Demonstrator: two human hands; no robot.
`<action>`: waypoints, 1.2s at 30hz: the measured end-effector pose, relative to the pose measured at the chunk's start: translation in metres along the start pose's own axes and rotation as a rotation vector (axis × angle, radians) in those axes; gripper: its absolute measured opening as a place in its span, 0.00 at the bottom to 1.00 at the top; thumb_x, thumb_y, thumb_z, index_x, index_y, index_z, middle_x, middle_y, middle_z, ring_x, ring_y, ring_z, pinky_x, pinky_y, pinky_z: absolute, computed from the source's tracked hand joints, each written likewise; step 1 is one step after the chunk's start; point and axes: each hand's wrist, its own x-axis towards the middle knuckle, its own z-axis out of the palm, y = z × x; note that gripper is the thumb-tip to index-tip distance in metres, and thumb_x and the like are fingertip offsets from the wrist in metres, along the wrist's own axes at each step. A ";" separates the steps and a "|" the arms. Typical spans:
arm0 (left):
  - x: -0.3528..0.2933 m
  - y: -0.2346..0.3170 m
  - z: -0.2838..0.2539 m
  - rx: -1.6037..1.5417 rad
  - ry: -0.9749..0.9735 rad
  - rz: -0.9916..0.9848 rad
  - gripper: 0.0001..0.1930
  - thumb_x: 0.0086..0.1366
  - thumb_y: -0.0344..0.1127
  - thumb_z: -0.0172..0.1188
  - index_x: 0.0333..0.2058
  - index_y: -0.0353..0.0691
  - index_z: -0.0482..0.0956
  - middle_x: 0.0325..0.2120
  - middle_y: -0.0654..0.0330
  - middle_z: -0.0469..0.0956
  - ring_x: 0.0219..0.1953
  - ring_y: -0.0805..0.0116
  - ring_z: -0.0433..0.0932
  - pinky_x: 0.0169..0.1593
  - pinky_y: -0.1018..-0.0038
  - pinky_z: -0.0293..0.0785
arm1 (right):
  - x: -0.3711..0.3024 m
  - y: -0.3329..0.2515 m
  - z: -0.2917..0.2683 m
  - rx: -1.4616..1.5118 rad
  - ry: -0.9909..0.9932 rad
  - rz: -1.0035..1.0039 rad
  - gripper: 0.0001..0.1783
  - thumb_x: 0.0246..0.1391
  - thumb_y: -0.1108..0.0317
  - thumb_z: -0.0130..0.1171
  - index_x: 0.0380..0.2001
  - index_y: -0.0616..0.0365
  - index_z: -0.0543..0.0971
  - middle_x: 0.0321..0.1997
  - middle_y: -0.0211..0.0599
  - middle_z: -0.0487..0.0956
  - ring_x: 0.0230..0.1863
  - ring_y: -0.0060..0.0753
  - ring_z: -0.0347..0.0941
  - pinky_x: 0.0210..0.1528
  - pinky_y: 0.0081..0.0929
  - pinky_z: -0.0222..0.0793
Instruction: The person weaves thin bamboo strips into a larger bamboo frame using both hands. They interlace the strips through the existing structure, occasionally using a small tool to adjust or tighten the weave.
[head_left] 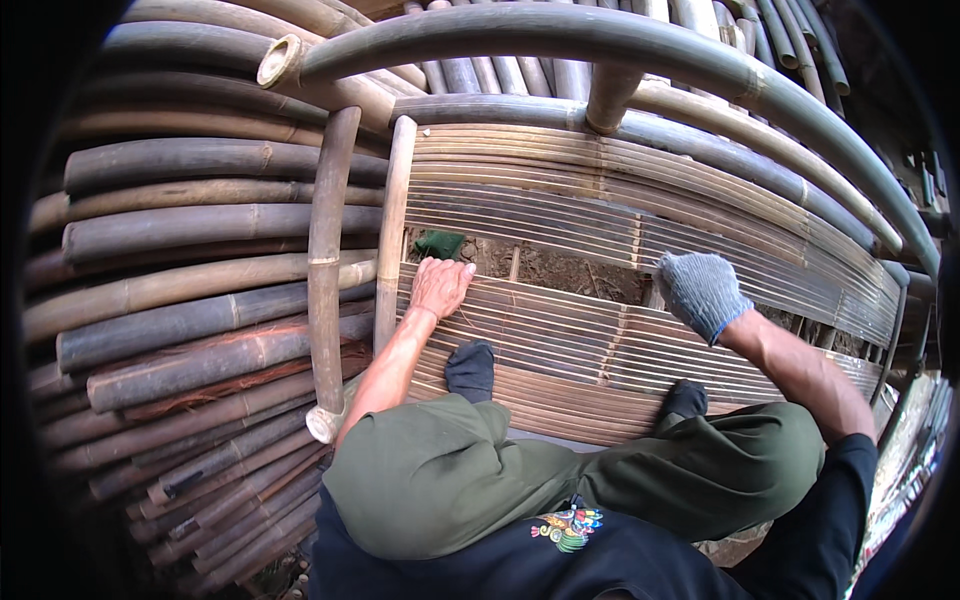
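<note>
A bamboo bench (520, 345) lies in front of me, its seat made of long thin slats with an open gap running lengthwise. My bare left hand (440, 287) is at the gap's left end, closed over the edge of a bamboo slat (520, 288), fingertips partly hidden. Farther right along the same gap, my right hand (703, 293) wears a grey knitted glove. It is closed in a fist, and whatever it may hold is hidden. Just beyond my left hand, a piece of green material (438, 243) shows in the gap.
Stacked bamboo poles (190, 235) crowd the left side. A thick curved bamboo rail (560, 35) arches along the bench's far side, and an upright bamboo post (325, 250) stands at its left end. My feet in dark socks (470, 370) rest on the slats; soil shows through the gap.
</note>
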 end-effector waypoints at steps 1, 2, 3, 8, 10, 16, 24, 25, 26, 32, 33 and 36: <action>0.002 0.000 0.001 -0.020 -0.017 -0.019 0.28 0.75 0.53 0.37 0.30 0.41 0.81 0.30 0.53 0.81 0.40 0.53 0.76 0.52 0.58 0.65 | 0.010 -0.007 -0.006 0.038 -0.064 -0.055 0.13 0.59 0.61 0.55 0.28 0.57 0.81 0.23 0.52 0.79 0.27 0.56 0.79 0.29 0.48 0.75; 0.001 0.001 0.000 -0.061 0.070 0.023 0.28 0.75 0.52 0.37 0.29 0.41 0.81 0.29 0.53 0.81 0.39 0.53 0.76 0.51 0.58 0.65 | 0.021 -0.018 -0.009 0.049 -0.149 -0.083 0.12 0.58 0.62 0.55 0.29 0.57 0.82 0.24 0.52 0.80 0.28 0.57 0.79 0.30 0.48 0.76; 0.002 0.001 -0.002 -0.067 0.003 0.010 0.29 0.75 0.52 0.37 0.27 0.41 0.81 0.28 0.53 0.81 0.37 0.52 0.76 0.49 0.58 0.65 | 0.029 -0.028 -0.011 0.058 -0.230 -0.103 0.11 0.58 0.63 0.55 0.30 0.58 0.82 0.25 0.53 0.80 0.29 0.57 0.80 0.31 0.49 0.76; 0.021 -0.007 -0.016 -0.019 -0.296 -0.005 0.29 0.73 0.49 0.39 0.27 0.35 0.83 0.36 0.47 0.83 0.35 0.46 0.80 0.45 0.51 0.72 | 0.071 -0.086 0.030 0.140 -0.264 -0.032 0.11 0.54 0.69 0.53 0.31 0.62 0.82 0.30 0.57 0.82 0.34 0.59 0.81 0.35 0.49 0.77; 0.032 -0.007 -0.015 -0.165 -0.299 0.007 0.26 0.72 0.47 0.42 0.28 0.34 0.83 0.38 0.43 0.82 0.38 0.46 0.81 0.46 0.50 0.73 | 0.089 -0.106 0.069 0.204 -0.240 0.063 0.11 0.54 0.69 0.53 0.32 0.62 0.83 0.33 0.57 0.82 0.37 0.59 0.81 0.38 0.49 0.77; 0.084 0.013 0.007 -0.418 -0.584 0.212 0.19 0.64 0.42 0.50 0.43 0.33 0.79 0.41 0.37 0.80 0.46 0.42 0.79 0.50 0.54 0.73 | 0.164 -0.135 0.197 0.069 -0.283 -0.364 0.11 0.51 0.64 0.54 0.30 0.51 0.85 0.33 0.48 0.84 0.33 0.54 0.80 0.37 0.47 0.76; 0.048 0.010 -0.006 -0.714 -0.220 -0.067 0.14 0.61 0.44 0.61 0.38 0.42 0.86 0.34 0.51 0.84 0.38 0.52 0.83 0.44 0.63 0.77 | 0.088 -0.123 0.126 0.458 0.069 0.132 0.13 0.54 0.65 0.57 0.43 0.53 0.79 0.39 0.46 0.80 0.43 0.53 0.76 0.48 0.44 0.72; 0.044 0.011 -0.007 -0.683 -0.192 -0.076 0.14 0.61 0.44 0.62 0.38 0.41 0.86 0.35 0.52 0.84 0.38 0.54 0.83 0.43 0.64 0.76 | 0.074 -0.128 0.114 0.411 0.285 0.048 0.13 0.54 0.65 0.59 0.44 0.51 0.79 0.41 0.44 0.80 0.44 0.51 0.76 0.50 0.45 0.71; 0.039 0.011 -0.008 -0.641 -0.161 -0.091 0.14 0.60 0.44 0.64 0.38 0.41 0.86 0.35 0.54 0.84 0.38 0.56 0.83 0.43 0.66 0.76 | 0.065 -0.137 0.106 0.289 0.350 -0.023 0.13 0.51 0.64 0.59 0.41 0.52 0.79 0.39 0.38 0.78 0.44 0.45 0.75 0.49 0.42 0.70; 0.030 0.017 -0.001 -0.648 -0.131 -0.032 0.14 0.61 0.44 0.64 0.37 0.41 0.86 0.36 0.54 0.84 0.37 0.57 0.83 0.44 0.66 0.76 | 0.056 -0.184 0.112 0.092 0.406 0.020 0.15 0.46 0.64 0.58 0.40 0.52 0.77 0.35 0.32 0.74 0.42 0.39 0.71 0.49 0.39 0.68; 0.030 0.017 -0.001 -0.643 -0.125 -0.032 0.14 0.61 0.44 0.64 0.37 0.41 0.86 0.36 0.54 0.84 0.37 0.57 0.83 0.44 0.66 0.76 | 0.058 -0.187 0.116 0.083 0.307 0.065 0.15 0.46 0.64 0.58 0.39 0.51 0.77 0.35 0.32 0.74 0.41 0.39 0.71 0.48 0.39 0.68; 0.030 0.015 0.000 -0.634 -0.114 -0.018 0.15 0.60 0.46 0.64 0.37 0.42 0.86 0.33 0.55 0.85 0.36 0.57 0.84 0.44 0.66 0.77 | 0.068 -0.186 0.118 0.043 0.359 -0.002 0.07 0.45 0.64 0.59 0.29 0.51 0.80 0.31 0.31 0.76 0.38 0.38 0.73 0.43 0.38 0.67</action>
